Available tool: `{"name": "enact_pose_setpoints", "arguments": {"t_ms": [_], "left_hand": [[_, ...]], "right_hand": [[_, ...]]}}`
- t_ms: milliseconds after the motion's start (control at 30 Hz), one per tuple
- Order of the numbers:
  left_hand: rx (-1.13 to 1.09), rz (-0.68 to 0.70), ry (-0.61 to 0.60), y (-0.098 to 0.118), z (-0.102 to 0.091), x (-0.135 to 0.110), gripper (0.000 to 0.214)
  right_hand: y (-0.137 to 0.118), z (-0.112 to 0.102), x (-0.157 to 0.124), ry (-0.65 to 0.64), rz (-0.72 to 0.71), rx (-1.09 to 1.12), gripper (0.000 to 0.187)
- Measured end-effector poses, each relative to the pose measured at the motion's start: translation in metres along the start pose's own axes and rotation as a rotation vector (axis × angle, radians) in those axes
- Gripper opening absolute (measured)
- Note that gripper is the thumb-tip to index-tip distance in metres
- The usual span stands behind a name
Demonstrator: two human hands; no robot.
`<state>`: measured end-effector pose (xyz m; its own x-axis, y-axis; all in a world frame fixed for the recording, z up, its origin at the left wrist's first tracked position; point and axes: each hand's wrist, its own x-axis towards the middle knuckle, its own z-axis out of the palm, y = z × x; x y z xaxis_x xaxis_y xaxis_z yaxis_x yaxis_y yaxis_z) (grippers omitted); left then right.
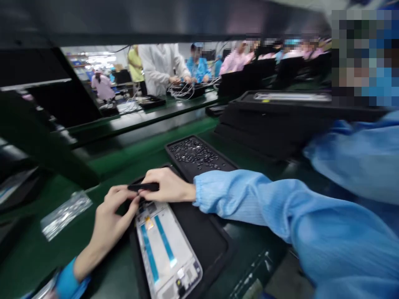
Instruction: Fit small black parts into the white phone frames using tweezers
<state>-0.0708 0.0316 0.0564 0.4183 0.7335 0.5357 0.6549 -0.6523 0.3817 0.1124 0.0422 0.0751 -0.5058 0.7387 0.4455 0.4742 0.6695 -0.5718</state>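
Observation:
An opened smartphone frame point(170, 253), with two blue strips along its pale inner side, lies face-up in a black tray point(207, 243). Over its far end, my right hand point(166, 185) is closed around a black pen-shaped tool point(144, 187); I cannot make out its tip. My left hand point(114, 211) meets it there, thumb and fingertips brought together at the frame's upper edge. Whatever those left fingertips pinch is too small or hidden to name. Just beyond my right hand, a second black tray point(215, 162) holds many small dark parts point(193, 151).
A clear plastic bag point(66, 215) lies on the green bench point(109, 257) at left. Stacked black trays point(258, 131) rise at back right, beside a blue-sleeved person point(358, 158). A dark shelf point(156, 20) crosses overhead. Other people work across the bench among white cables point(183, 91).

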Motion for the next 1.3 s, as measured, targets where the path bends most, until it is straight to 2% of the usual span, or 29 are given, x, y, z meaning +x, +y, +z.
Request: {"name": "enact_pose_setpoints", "arguments": {"t_ms": [67,133,300,467,600,700,900,1300], "left_hand": [[-0.012,-0.020,-0.011,0.010,-0.001,0.003,0.025],[-0.025,-0.007,-0.020,0.011,0.002,0.005,0.024],[-0.029,-0.019,-0.094,-0.006,0.006,-0.007,0.019],[-0.025,-0.017,-0.171,-0.006,-0.003,-0.024,0.026],[-0.084,0.003,-0.202,0.002,-0.003,-0.023,0.028],[-0.130,-0.022,-0.196,0.004,-0.001,-0.021,0.025],[-0.164,0.024,-0.146,0.005,0.000,-0.020,0.022],[-0.141,-0.002,-0.150,0.006,0.001,-0.019,0.023]], "right_hand": [[-0.003,-0.003,-0.002,0.007,0.000,0.003,0.007],[-0.002,-0.004,-0.004,0.012,-0.007,-0.004,0.008],[0.008,-0.002,-0.011,0.042,0.036,-0.026,0.009],[0.013,-0.002,-0.015,-0.063,0.148,-0.007,0.009],[0.015,0.003,-0.013,-0.071,0.162,-0.010,0.008],[0.015,0.006,-0.014,-0.088,0.152,0.004,0.008],[0.016,0.007,-0.017,-0.138,0.125,0.094,0.006],[0.014,0.008,-0.018,-0.139,0.082,0.040,0.014]]}}
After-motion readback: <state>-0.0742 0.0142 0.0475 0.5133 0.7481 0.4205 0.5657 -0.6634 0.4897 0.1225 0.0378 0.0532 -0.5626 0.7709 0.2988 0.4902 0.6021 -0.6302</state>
